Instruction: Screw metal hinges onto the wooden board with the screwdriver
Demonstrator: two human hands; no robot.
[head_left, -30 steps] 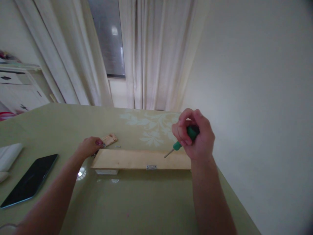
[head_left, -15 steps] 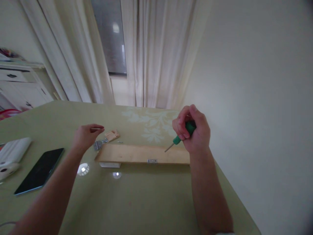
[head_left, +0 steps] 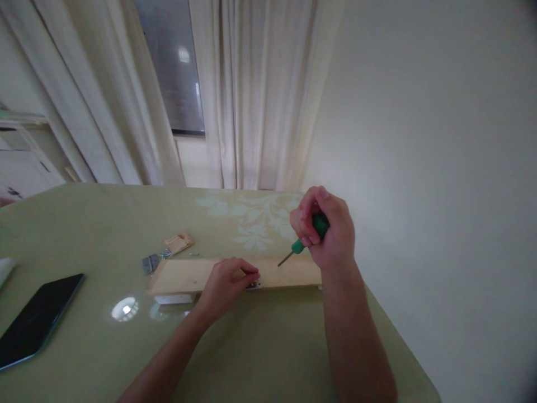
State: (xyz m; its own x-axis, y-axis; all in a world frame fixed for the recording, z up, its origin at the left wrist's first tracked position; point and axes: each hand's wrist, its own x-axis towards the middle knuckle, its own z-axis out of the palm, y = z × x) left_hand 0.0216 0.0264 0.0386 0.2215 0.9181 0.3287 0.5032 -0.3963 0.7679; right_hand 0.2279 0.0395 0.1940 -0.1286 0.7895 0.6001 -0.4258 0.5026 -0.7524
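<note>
Head-worn view — forward; tilted down

The right hand (head_left: pixel 334 235) grips a green-handled screwdriver (head_left: pixel 298 247) above a wooden board (head_left: pixel 180 275); the left hand (head_left: pixel 226 284) is at its metal plate (head_left: pixel 259 284).

I'm getting a dim, slightly soft pic. Glare spot (head_left: pixel 125 309) on table (head_left: pixel 260 358), bright refl (head_left: pixel 183 54) in window (head_left: pixel 170 89); R corners dark.
</note>
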